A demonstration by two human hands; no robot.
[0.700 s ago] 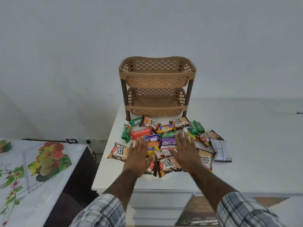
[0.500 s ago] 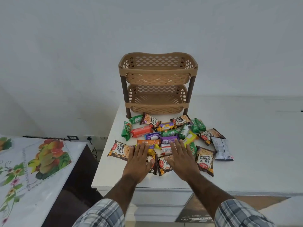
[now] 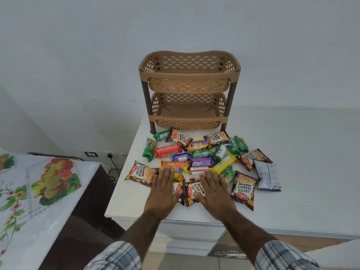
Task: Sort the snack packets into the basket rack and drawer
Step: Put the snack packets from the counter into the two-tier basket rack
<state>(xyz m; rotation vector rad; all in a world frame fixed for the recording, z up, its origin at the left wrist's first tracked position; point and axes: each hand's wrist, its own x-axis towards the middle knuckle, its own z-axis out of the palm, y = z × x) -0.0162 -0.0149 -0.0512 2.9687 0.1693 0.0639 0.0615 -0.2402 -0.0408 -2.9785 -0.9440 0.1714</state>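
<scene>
On the white cabinet top [image 3: 303, 172], the tan two-tier basket rack [image 3: 189, 75] stands just behind the spread of snack packets [image 3: 201, 162]. My left hand [image 3: 162, 191] and right hand [image 3: 213, 191] lie flat on them, fingers straight and holding nothing. The right covers a "SALTED PEANUTS" packet [image 3: 194, 189], and the left's fingertips touch an orange "Treat" pack [image 3: 175, 164].

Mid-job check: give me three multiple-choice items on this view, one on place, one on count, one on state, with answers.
1. The basket rack stands: A) behind the snack packets, toward the wall; B) on the floral cloth; C) at the near edge.
2. Its tiers number: A) one; B) two; C) four.
3. The left hand and right hand are: A) gripping the rack; B) fisted in air; C) flat on packets.
Answers: 1A, packets lie in front of it; 2B, two baskets stacked; 3C, straight fingers rest on the pile.
</scene>
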